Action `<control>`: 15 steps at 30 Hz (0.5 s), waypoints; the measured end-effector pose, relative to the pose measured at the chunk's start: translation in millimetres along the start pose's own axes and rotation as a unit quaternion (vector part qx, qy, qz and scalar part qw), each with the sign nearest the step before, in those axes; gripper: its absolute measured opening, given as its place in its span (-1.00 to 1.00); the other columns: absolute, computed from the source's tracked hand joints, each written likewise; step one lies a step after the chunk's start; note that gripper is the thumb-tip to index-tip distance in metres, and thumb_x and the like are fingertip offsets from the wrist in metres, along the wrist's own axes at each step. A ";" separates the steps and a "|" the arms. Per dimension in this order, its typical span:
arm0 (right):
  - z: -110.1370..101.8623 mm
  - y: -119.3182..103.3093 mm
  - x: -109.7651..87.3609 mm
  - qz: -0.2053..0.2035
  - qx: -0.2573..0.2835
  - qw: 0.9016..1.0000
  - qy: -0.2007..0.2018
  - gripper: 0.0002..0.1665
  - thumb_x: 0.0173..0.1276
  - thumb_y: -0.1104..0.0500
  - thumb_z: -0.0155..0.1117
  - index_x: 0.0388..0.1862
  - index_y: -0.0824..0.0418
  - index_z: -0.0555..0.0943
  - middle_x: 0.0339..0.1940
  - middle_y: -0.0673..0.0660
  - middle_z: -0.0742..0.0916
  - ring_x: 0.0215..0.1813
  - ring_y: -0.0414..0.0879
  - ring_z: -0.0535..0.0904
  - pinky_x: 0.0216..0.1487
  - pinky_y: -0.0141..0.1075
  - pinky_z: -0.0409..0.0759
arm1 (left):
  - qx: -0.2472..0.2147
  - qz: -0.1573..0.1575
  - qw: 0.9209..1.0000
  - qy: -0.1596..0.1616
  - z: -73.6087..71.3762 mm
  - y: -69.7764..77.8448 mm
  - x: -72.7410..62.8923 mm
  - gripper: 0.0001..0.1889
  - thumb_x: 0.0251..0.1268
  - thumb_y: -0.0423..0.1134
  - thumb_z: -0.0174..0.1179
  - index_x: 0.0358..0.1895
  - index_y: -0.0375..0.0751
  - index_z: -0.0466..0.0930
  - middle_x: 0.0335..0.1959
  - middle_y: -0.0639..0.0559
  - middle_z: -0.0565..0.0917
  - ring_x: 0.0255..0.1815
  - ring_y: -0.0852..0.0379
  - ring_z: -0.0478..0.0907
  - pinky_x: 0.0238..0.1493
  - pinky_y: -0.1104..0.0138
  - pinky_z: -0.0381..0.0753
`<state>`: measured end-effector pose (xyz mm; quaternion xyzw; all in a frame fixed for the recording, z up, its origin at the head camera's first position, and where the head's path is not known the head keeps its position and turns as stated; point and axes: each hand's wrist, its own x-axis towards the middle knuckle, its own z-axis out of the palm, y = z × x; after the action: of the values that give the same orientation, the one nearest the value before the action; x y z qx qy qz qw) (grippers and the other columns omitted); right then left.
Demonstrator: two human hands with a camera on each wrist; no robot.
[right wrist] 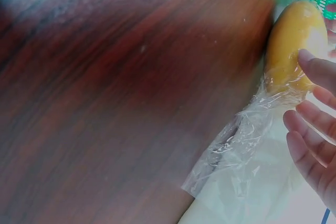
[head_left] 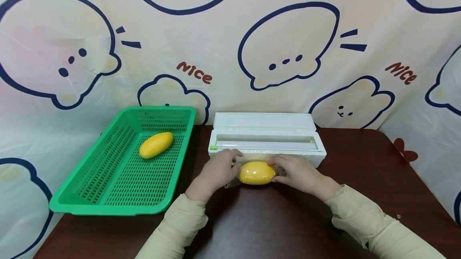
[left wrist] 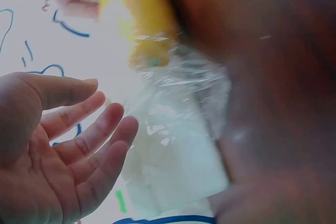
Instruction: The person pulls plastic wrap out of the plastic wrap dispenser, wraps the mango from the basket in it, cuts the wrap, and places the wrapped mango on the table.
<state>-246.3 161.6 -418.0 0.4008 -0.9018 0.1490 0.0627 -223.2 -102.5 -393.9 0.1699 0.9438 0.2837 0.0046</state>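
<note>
A yellow mango [head_left: 257, 173] wrapped in clear cling film [right wrist: 231, 145] lies on the table, close against the front of a white cling film dispenser [head_left: 266, 145]. Loose film spreads from both its ends. My left hand [head_left: 220, 170] is at its left; in the left wrist view the left hand's fingers [left wrist: 100, 124] are loosely bent, apart from the fruit, holding nothing. At the other end is my right hand [head_left: 300, 173], its thumb [right wrist: 315, 69] over the mango's side and its other fingers relaxed beside the film. Whether that thumb presses cannot be told.
To the left stands a green plastic basket [head_left: 108, 209] with another yellow mango [head_left: 156, 145] in it. The dispenser's lid [head_left: 264, 121] is raised at the back. Behind the dark wooden table [head_left: 360, 171] hangs a printed cloth [head_left: 223, 43].
</note>
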 end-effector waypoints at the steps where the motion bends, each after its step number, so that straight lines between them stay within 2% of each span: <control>1: -0.3 -0.3 0.6 -0.002 -0.001 1.000 0.000 -0.47 0.21 0.09 0.61 0.13 0.19 0.65 0.08 0.07 0.72 -0.02 -0.10 0.64 -0.01 -0.13 0.64 | 0.008 -0.007 1.000 0.011 -3.0 1.1 0.2 -0.72 0.43 -0.35 0.24 0.15 -0.26 0.66 -0.15 -0.12 0.68 -0.22 0.00 0.63 -0.15 0.14 0.65; 4: -1.0 -1.0 1.6 -0.002 -0.005 1.000 -0.004 -0.48 0.22 0.08 0.60 0.12 0.18 0.65 0.07 0.06 0.72 -0.03 -0.10 0.65 -0.01 -0.13 0.65 | 0.047 -0.029 0.998 0.043 -14.3 6.5 2.6 -0.72 0.40 -0.35 0.25 0.12 -0.25 0.69 -0.06 -0.16 0.69 -0.08 -0.08 0.64 -0.05 0.08 0.64; 7: -1.3 -0.9 2.2 0.001 -0.008 1.000 -0.007 -0.49 0.22 0.09 0.60 0.12 0.18 0.66 0.06 0.06 0.72 -0.09 -0.12 0.64 -0.04 -0.16 0.66 | 0.100 -0.058 0.992 0.052 -29.0 15.0 8.3 -0.69 0.34 -0.36 0.28 0.13 -0.25 0.70 -0.02 -0.19 0.67 -0.02 -0.13 0.64 -0.02 0.05 0.64; 11: -2.3 -0.8 2.4 -0.007 -0.013 1.000 -0.001 -0.50 0.20 0.10 0.62 0.09 0.18 0.67 0.01 0.06 0.70 -0.24 -0.19 0.57 -0.15 -0.24 0.65 | 0.153 -0.090 0.984 0.024 -49.2 29.6 21.8 -0.62 0.30 -0.41 0.26 0.19 -0.22 0.68 0.03 -0.19 0.67 -0.02 -0.12 0.63 -0.09 0.07 0.67; 15: -3.0 -0.5 2.8 -0.021 -0.014 1.000 0.011 -0.51 0.19 0.08 0.62 0.06 0.20 0.69 -0.05 0.05 0.68 -0.32 -0.23 0.52 -0.27 -0.33 0.60 | 0.169 -0.102 0.980 -0.023 -64.8 41.3 34.3 -0.59 0.33 -0.43 0.22 0.24 -0.18 0.66 0.13 -0.12 0.67 0.05 -0.06 0.63 -0.11 0.10 0.68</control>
<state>-247.8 160.2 -414.3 0.4175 -0.8943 0.1388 0.0812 -249.1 -93.7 -314.3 0.0777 0.9900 0.1144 0.0268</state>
